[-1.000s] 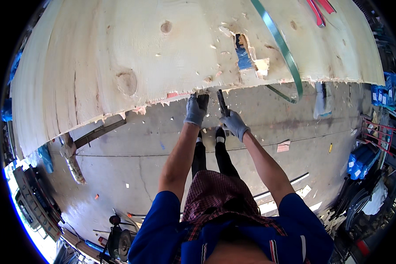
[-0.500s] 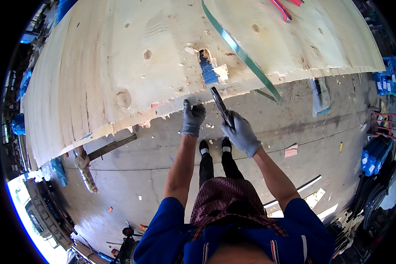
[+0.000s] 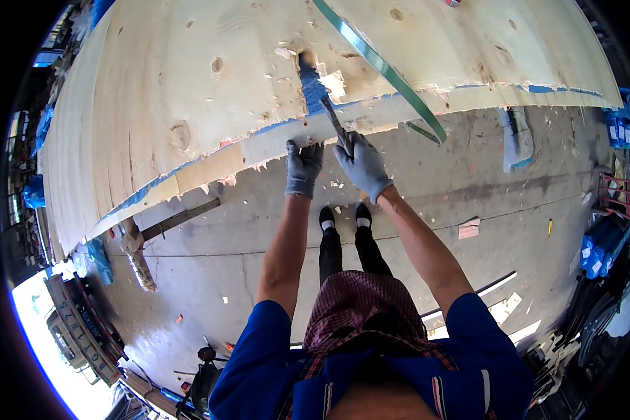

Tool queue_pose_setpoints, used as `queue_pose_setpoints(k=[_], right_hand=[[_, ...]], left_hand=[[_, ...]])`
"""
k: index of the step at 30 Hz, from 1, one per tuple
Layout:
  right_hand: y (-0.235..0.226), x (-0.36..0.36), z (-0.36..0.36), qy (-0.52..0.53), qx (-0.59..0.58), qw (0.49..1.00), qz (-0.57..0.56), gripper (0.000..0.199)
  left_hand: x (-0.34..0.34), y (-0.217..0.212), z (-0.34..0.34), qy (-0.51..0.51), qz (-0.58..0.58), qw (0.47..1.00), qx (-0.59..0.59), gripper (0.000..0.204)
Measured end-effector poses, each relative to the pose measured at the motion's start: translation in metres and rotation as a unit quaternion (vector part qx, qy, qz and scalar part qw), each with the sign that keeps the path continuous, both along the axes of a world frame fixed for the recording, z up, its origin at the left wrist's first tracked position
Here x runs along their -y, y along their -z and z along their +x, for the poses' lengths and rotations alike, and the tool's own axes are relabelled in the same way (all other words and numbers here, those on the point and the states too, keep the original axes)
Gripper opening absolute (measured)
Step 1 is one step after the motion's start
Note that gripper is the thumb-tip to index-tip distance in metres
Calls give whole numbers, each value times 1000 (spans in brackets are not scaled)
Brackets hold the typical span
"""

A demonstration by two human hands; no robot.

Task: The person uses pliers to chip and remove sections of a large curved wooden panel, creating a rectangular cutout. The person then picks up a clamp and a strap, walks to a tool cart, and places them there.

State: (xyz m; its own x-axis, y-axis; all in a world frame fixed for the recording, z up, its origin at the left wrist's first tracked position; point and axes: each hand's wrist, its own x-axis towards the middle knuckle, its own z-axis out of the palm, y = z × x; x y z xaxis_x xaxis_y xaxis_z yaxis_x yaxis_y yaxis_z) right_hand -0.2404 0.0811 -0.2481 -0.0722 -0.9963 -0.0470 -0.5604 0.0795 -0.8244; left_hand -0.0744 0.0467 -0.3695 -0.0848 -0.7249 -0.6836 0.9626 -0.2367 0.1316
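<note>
At the near edge of the wooden board (image 3: 143,91), the right hand (image 3: 362,162) has its grip closed around a dark tool (image 3: 334,120), its tip beside the ragged hole (image 3: 311,85). The left hand (image 3: 303,169) meets the pale strip (image 3: 262,144); whether its grip is clamped there, I cannot tell. The hole is broken through; strip and green strap (image 3: 379,63) remain, so work looks partway.

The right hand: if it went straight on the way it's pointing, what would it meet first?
Likely the wood's near edge, just ahead of the right hand; depth is unclear, so it might pass above, toward the blue patch.
</note>
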Motion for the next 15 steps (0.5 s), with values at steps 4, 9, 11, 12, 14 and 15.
queue_pose_setpoints(k=[4, 9, 11, 12, 14, 15], right_hand=[[44, -21, 1, 8, -21, 994, 103, 27], [62, -45, -5, -26, -13, 970, 240, 31], [57, -54, -6, -36, 12, 951, 308, 33], [56, -55, -6, -29, 26, 949, 313, 33], [54, -56, -4, -16, 55, 945, 323, 35], [59, -56, -4, -13, 59, 952, 300, 35]], left_hand=[[-2, 1, -2, 2, 2, 1000, 5, 37], [-2, 10, 4, 0, -14, 1000, 21, 38], [-4, 14, 4, 1, -25, 999, 37, 41], [-4, 14, 3, 2, -30, 999, 42, 40], [-4, 13, 2, 3, -38, 998, 52, 40], [-2, 8, -1, 6, -29, 998, 53, 40]])
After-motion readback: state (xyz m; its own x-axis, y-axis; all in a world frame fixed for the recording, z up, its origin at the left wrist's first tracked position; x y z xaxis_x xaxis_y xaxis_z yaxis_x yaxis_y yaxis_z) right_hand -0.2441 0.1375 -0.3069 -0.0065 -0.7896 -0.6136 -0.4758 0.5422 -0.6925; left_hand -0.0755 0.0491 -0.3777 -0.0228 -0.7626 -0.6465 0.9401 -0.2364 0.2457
